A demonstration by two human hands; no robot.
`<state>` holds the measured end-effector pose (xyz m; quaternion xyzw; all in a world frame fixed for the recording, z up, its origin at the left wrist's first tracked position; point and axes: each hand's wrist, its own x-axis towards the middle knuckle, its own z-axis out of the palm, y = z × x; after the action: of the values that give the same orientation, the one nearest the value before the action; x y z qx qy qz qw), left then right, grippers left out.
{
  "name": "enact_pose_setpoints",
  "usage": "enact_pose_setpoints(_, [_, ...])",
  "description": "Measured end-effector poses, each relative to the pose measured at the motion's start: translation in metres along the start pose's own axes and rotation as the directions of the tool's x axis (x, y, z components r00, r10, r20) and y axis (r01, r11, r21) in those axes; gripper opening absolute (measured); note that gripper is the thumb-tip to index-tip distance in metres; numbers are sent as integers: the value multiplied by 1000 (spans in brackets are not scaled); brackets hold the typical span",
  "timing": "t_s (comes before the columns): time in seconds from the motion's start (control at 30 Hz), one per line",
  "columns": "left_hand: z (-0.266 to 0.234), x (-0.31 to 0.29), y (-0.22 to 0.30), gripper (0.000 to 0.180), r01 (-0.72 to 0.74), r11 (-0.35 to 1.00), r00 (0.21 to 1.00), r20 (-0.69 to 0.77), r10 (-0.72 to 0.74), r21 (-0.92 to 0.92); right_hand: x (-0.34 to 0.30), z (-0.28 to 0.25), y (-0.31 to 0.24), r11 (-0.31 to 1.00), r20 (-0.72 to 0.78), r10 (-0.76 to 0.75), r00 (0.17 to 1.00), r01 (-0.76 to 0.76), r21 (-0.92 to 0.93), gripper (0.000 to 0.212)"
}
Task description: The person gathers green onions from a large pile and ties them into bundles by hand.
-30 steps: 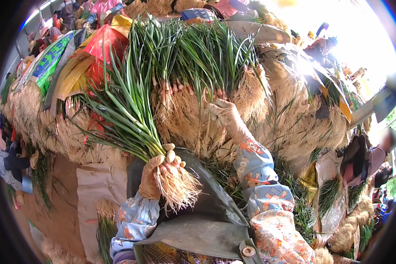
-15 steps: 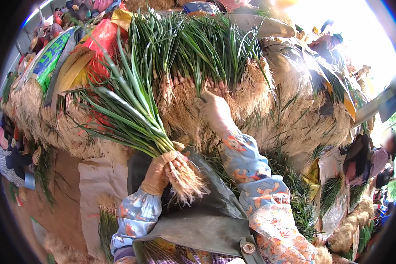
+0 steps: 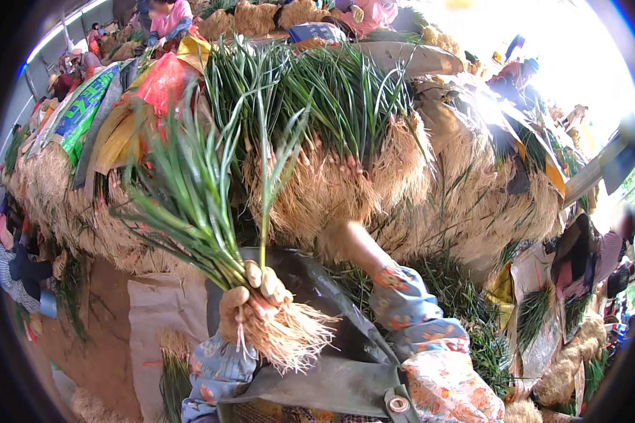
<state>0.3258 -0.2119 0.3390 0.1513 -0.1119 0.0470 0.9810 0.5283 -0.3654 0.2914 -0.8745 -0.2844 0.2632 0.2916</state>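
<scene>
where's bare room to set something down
Left side: the mostly bare brown ground, below the root heap and beside the pale sheet; also that sheet's upper part, above a leafy bundle. Crowded: the packed plants ahead and loose leaves beside the right sleeve.

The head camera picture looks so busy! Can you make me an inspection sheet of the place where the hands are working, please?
Surface: dark sheet across the lap; brown ground lower left.
Job's things: bunch of leafy plants with pale, stringy roots; stacked plants beyond, roots facing the person.
Clutter: loose green leaves at right; red plastic and a green-and-blue sack at upper left.
Hands: left hand closed around the bunch just above its roots; right hand blurred, near the stack's roots, grip unclear.
Cables: nothing seen.
Surroundings: other people, one in pink at upper left; strong glare, upper right.
</scene>
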Motion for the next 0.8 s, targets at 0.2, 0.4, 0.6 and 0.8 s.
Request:
enact_pose_setpoints(0.2, [-14, -7, 3, 69, -7, 999, 970, -243, 15, 34, 34, -58, -92, 958, -668, -38, 743, -163, -235, 37])
enact_pose_setpoints(0.4, [-7, -8, 0, 61, -63, 998, 993, -100, 59, -29, 74, -94, -56, 959, -713, 13, 701, -211, -190, 37])
enact_pose_setpoints(0.6, [-13, -12, 5, 42, -44, 998, 988, -143, 49, 41, 66, -108, -47, 928, -606, -69, 792, -171, -330, 31])
enact_pose_setpoints(0.8, [-5, -13, 5, 38, -46, 998, 986, -158, 52, 39, 81, -147, -56, 986, -739, -80, 668, -56, -157, 9])
